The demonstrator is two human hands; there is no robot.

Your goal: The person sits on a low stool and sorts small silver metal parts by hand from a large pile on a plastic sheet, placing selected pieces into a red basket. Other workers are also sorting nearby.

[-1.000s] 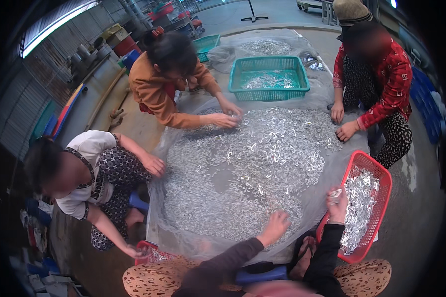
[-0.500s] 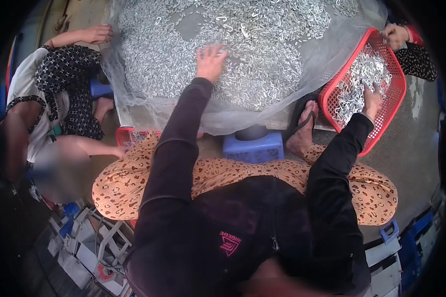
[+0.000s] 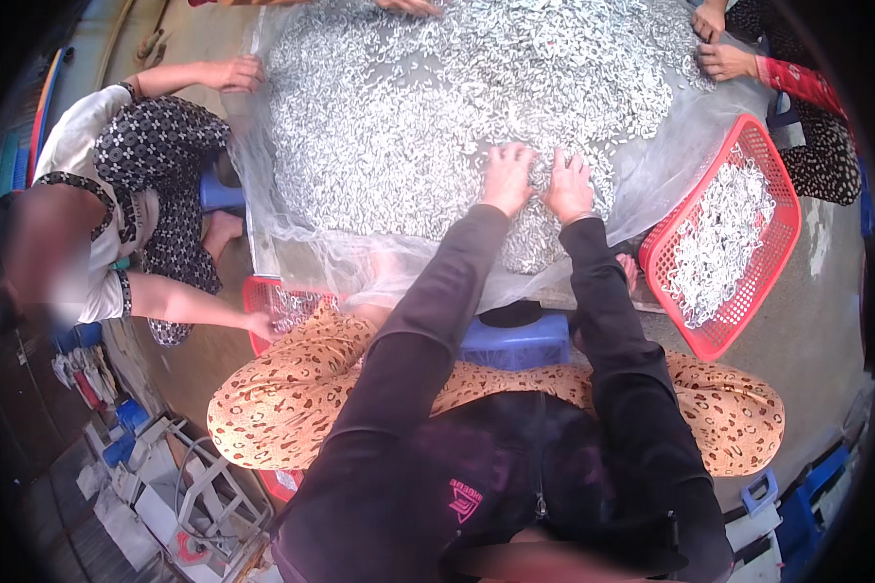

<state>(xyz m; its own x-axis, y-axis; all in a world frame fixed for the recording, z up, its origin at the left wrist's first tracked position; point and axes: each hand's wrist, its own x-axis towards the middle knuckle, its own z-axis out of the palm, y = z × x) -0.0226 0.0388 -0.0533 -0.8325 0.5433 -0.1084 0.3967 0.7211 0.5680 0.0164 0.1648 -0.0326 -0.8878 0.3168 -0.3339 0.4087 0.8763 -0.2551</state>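
A thick layer of small silvery-white curved pieces [image 3: 379, 160] covers a table lined with a translucent sheet [image 3: 335, 243]. My left hand [image 3: 508, 180] lies on the pieces near the table's front edge, its fingers stretched away from me. Close beside it, my right hand [image 3: 568, 187] rests on the same layer with fingers spread. Neither hand visibly grips anything. Between my forearms, a denser heap of pieces [image 3: 535, 238] reaches toward the front edge. To the right stands a tilted red plastic basket [image 3: 783, 228], part filled with white, hook-like or looped pieces [image 3: 719, 248].
A person [image 3: 68, 223] sits at the left, one hand at the table edge and the other near a second red basket [image 3: 258, 291]. Other people's hands [image 3: 729, 60] work at the far right, and another hand [image 3: 408, 6] at the far edge. A blue stool [image 3: 515, 340] stands before me.
My right hand has left the red basket and come onto the table layer. My left hand has moved right and nearer, beside it. Co-workers' hands at the far right now touch the layer.
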